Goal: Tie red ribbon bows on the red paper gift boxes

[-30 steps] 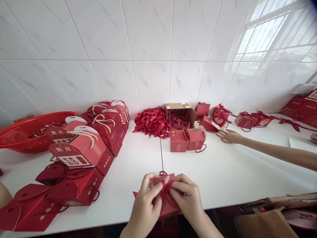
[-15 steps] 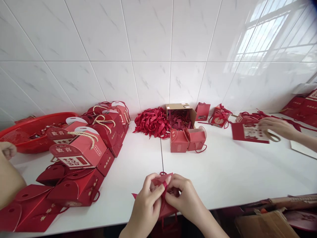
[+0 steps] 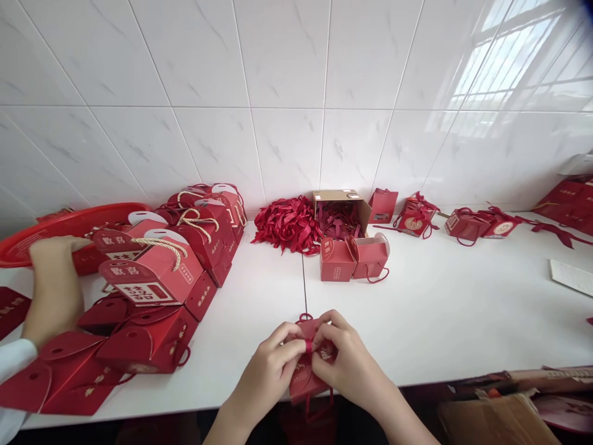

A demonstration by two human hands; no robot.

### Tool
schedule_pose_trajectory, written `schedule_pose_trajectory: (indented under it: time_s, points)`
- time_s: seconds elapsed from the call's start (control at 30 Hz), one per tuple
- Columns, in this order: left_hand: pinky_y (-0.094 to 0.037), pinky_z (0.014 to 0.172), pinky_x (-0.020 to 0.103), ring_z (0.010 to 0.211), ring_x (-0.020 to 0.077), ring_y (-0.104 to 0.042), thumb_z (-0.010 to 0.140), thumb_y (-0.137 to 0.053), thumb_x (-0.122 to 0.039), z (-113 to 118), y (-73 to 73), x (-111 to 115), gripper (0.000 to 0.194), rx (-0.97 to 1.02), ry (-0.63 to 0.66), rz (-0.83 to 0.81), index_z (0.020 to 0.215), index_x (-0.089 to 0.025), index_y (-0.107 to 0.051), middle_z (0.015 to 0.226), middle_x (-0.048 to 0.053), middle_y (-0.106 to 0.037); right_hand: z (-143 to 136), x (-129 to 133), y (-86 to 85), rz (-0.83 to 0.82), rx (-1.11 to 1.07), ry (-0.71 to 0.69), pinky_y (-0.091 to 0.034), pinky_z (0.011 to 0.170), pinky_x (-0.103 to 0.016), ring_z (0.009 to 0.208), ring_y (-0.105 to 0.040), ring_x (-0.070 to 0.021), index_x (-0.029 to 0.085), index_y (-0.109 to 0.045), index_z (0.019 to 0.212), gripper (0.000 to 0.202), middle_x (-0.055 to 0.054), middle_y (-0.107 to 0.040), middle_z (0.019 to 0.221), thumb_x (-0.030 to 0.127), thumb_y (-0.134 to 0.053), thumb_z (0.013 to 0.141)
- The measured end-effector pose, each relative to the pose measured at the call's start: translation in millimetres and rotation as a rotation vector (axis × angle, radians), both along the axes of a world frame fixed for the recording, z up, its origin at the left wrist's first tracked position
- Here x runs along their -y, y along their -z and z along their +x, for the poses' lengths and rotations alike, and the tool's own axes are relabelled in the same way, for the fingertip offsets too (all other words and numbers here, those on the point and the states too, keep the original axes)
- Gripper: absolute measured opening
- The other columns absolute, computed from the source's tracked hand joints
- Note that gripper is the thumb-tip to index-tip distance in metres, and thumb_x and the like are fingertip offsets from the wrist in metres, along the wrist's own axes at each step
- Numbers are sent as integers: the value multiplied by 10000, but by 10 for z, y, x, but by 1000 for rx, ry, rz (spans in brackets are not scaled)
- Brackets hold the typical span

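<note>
White marbled tiles rise behind a white counter, and at its near edge, around the middle, the person's left hand and right hand both pinch the red ribbon on a small red box. Beyond them two lighter red boxes sit side by side before a heap of loose ribbons and an open carton near the back edge. Over by the left end, somebody else's bare arm reaches to a red basket beside stacked gift boxes.
</note>
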State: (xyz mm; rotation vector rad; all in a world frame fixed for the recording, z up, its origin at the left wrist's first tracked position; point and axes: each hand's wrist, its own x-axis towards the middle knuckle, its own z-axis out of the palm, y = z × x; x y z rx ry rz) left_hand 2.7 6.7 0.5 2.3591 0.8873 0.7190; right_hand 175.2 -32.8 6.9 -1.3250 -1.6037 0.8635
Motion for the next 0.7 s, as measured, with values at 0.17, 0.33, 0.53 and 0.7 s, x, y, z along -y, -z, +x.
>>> schedule_pose_trajectory:
  time_s: [0.17, 0.33, 0.53, 0.7]
  points:
    - [-511, 760, 246, 917, 176, -621, 908, -447, -160, -195, 18, -19, 232, 28, -208, 250, 939, -242, -662, 982, 59, -623, 128, 35, 10, -5, 21, 81, -458, 631, -256, 695, -542, -132, 192, -414, 606, 189, -31, -525, 885, 50, -515, 678]
    - [-514, 845, 331, 1059, 234, -569, 901, -483, -241, -367, 94, -11, 152, 27, -315, 139, 870, -240, -632, 1073, 88, -584, 259, 103, 110, -79, 69, 108, -461, 783, -328, 947, -565, -214, 192, -416, 600, 175, -58, -555, 1033, 81, -526, 677]
    - [-424, 1032, 448, 1334, 277, -372, 937, -423, -314, -307, 146, -11, 208, 152, -43, -268, 825, -211, -564, 1423, 117, -420, 224, 79, 172, -40, 59, 94, -418, 906, -407, 1036, -528, -234, 202, -419, 644, 153, -67, -558, 1086, 105, -490, 740]
    - [-319, 1035, 547, 1320, 331, -327, 891, -499, -325, -306, 154, -114, 202, -46, -221, 96, 735, -221, -572, 1351, 74, -503, 279, 92, 123, -32, 137, 133, -361, 980, -481, 1159, -466, -282, 200, -455, 607, 169, -70, -545, 1190, 87, -549, 690]
